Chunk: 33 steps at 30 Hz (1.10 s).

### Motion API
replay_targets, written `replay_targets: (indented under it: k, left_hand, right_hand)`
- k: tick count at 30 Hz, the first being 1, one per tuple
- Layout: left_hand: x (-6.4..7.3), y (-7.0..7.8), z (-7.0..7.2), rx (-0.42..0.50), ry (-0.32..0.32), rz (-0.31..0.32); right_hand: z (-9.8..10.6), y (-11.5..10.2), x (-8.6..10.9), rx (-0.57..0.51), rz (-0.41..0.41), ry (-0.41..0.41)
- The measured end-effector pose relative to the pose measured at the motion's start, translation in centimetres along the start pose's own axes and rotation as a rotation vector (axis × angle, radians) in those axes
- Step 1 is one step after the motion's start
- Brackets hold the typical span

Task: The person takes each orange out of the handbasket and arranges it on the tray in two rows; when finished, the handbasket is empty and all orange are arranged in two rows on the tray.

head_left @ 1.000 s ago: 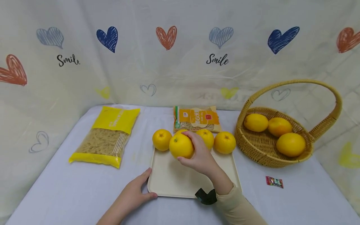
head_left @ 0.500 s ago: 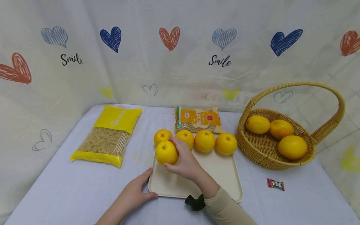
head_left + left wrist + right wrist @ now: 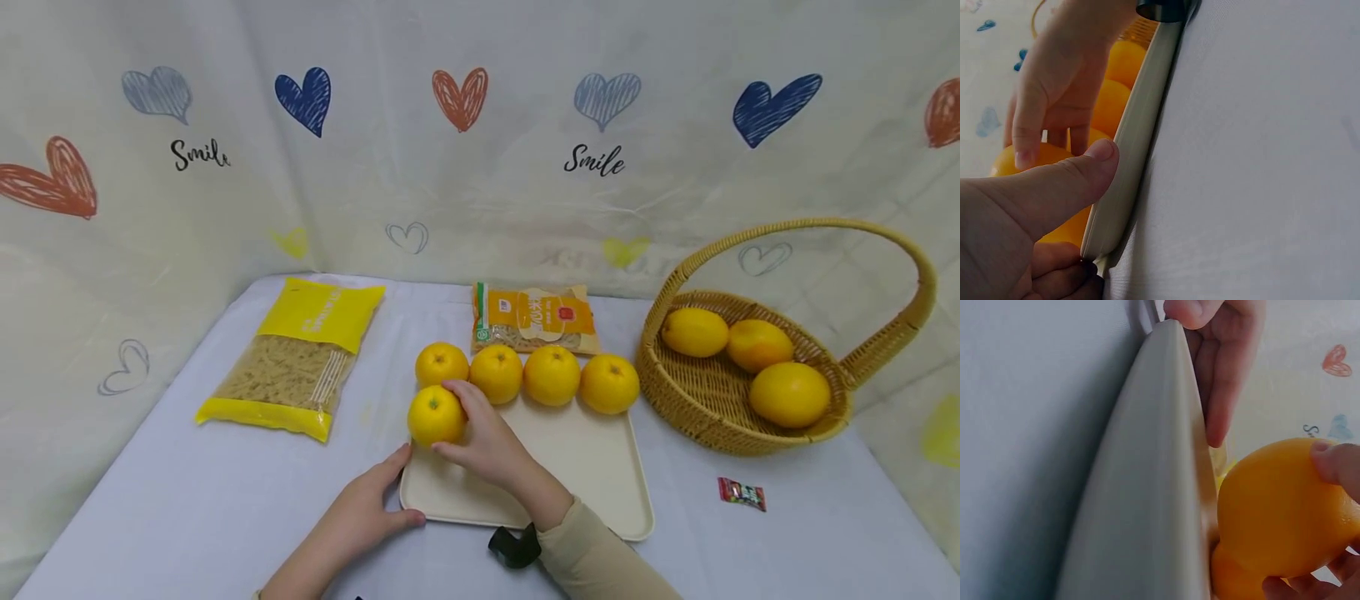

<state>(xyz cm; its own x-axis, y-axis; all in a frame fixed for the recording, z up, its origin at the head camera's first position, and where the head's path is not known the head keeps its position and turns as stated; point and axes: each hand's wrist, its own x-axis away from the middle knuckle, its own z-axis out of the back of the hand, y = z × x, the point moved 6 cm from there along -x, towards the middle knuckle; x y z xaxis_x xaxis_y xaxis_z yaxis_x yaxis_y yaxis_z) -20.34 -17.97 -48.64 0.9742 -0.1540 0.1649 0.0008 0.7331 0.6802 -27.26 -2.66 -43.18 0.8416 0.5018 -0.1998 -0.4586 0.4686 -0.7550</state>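
Observation:
In the head view my right hand (image 3: 491, 442) holds an orange (image 3: 437, 417) from its right side, over the left part of a cream tray (image 3: 570, 467). The right wrist view shows thumb and fingers around that orange (image 3: 1279, 512); whether it touches the tray is unclear. My left hand (image 3: 367, 507) grips the tray's front left corner, thumb on the front edge and fingers along the left side. In the left wrist view the thumb (image 3: 1079, 178) lies against the tray rim (image 3: 1129, 156). Several oranges (image 3: 552, 375) stand in a row along the tray's back.
A wicker basket (image 3: 697, 400) with a tall handle holds three yellow-orange fruits, at right. A yellow bag (image 3: 300, 358) lies left and an orange packet (image 3: 536, 317) behind the row. One small wrapped sweet (image 3: 742, 493) lies at front right. A patterned cloth hangs behind.
My right hand has carried the orange left and slightly downward, to just in front of the leftmost orange in the row. The left hand stays at the tray corner. The head view has shifted slightly.

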Motion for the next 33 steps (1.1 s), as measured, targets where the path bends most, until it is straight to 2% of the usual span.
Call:
replay_targets:
  k: [10, 17, 26, 30, 33]
  left_hand:
    - [0.0, 0.3, 0.1, 0.002, -0.006, 0.008]
    - [0.0, 0.2, 0.0, -0.002, -0.006, 0.002]
    - [0.0, 0.2, -0.2, -0.009, -0.004, 0.002]
    - [0.0, 0.0, -0.2, -0.012, 0.004, 0.002]
    - [-0.1, 0.0, -0.1, -0.012, 0.018, 0.002]
  right_hand:
    - [-0.7, 0.4, -0.2, 0.015, -0.027, -0.042]
    - [-0.8, 0.9, 0.0, 0.019, -0.076, -0.065]
    - [-0.7, 0.8, 0.3, 0.029, -0.071, -0.062]
    - [0.0, 0.2, 0.3, 0.049, -0.060, -0.050]
    - [1.8, -0.6, 0.2, 0.066, -0.052, -0.014]
